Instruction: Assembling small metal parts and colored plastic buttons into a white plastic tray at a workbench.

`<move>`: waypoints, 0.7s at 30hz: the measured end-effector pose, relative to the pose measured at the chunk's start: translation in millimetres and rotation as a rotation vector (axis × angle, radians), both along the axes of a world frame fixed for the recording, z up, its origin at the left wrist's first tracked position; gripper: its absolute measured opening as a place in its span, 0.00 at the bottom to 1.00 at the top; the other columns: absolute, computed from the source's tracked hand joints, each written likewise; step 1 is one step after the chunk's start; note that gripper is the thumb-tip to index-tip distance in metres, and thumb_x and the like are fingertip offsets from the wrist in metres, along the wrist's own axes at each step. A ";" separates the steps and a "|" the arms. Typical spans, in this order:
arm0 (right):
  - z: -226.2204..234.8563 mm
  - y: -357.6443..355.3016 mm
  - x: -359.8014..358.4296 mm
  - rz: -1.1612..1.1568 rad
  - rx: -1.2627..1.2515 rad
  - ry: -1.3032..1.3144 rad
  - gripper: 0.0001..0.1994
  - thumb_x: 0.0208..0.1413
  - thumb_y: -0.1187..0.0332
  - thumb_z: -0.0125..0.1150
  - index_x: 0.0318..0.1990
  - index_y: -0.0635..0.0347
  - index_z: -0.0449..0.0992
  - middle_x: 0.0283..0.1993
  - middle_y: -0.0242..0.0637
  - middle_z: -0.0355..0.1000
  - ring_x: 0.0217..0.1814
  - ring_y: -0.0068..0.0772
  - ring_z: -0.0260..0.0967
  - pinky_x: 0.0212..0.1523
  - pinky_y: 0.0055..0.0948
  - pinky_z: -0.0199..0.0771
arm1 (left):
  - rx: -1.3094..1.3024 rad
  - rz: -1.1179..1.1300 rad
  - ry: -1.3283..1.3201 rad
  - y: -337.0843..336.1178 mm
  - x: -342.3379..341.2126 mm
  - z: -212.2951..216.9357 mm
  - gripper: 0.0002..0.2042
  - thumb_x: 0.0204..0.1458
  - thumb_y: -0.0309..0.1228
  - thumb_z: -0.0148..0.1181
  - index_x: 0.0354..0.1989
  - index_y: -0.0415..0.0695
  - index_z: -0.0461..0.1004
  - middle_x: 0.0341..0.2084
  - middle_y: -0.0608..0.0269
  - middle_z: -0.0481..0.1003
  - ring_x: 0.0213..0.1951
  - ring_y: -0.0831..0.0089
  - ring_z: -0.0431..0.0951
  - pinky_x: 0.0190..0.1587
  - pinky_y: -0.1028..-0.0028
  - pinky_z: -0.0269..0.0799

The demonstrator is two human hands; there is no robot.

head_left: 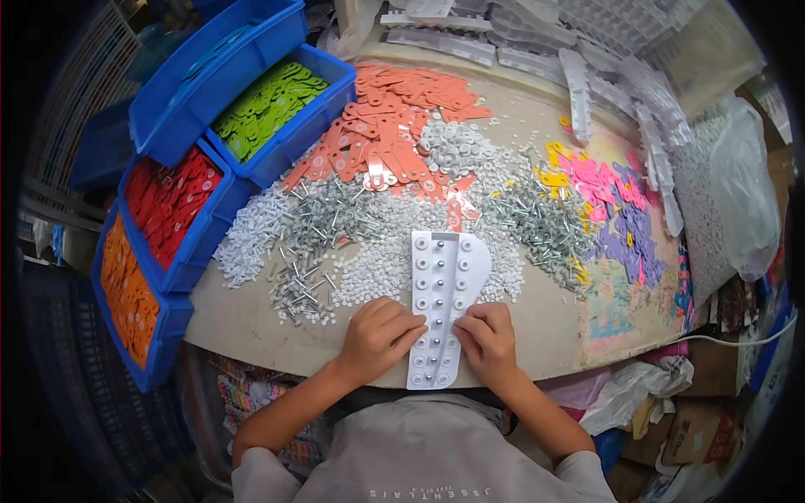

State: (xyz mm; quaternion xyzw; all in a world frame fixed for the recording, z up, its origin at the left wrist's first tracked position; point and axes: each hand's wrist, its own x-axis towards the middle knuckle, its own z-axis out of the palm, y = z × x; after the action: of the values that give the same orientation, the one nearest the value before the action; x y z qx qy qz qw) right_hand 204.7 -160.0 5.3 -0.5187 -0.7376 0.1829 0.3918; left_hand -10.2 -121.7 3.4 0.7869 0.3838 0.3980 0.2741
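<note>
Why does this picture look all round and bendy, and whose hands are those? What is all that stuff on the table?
A small camera on the person's head looks down, and its very wide lens bends straight edges. The two bare hands belong to that person. The left hand and the right hand both rest on a white plastic tray dotted with little round holes; their fingers are curled on it. On the table lie heaps of small metal pins, white rings and orange tags, with pink and purple tags to the right. Blue bins on the left hold green, red and orange tags.
</note>
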 end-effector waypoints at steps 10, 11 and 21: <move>15.3 20.6 17.9 0.028 0.044 -0.054 0.07 0.47 0.77 0.70 0.34 0.62 0.79 0.34 0.39 0.72 0.39 0.43 0.67 0.41 0.39 0.67 | -0.085 0.070 -0.092 7.3 -1.0 11.2 0.07 0.42 0.16 0.69 0.28 0.40 0.80 0.24 0.60 0.76 0.27 0.64 0.75 0.32 0.69 0.68; 17.6 31.9 23.5 0.004 0.072 -0.062 0.06 0.49 0.77 0.68 0.35 0.62 0.79 0.34 0.40 0.72 0.39 0.44 0.67 0.42 0.41 0.67 | -0.017 0.108 -0.040 19.7 -1.1 21.3 0.06 0.43 0.17 0.68 0.28 0.40 0.79 0.24 0.61 0.76 0.29 0.63 0.75 0.35 0.68 0.68; 4.4 232.2 95.0 -0.305 0.104 -0.494 0.06 0.52 0.74 0.63 0.37 0.60 0.80 0.35 0.45 0.77 0.42 0.50 0.72 0.46 0.45 0.71 | 0.246 0.078 0.653 143.7 13.1 27.7 0.03 0.52 0.28 0.62 0.30 0.43 0.78 0.29 0.61 0.77 0.40 0.60 0.76 0.48 0.62 0.66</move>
State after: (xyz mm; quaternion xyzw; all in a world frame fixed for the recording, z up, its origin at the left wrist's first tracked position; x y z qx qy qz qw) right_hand 299.7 72.2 9.7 -0.6316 -0.7326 -0.0478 0.2493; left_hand 2.9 22.0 31.1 0.8846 0.4300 0.1788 0.0246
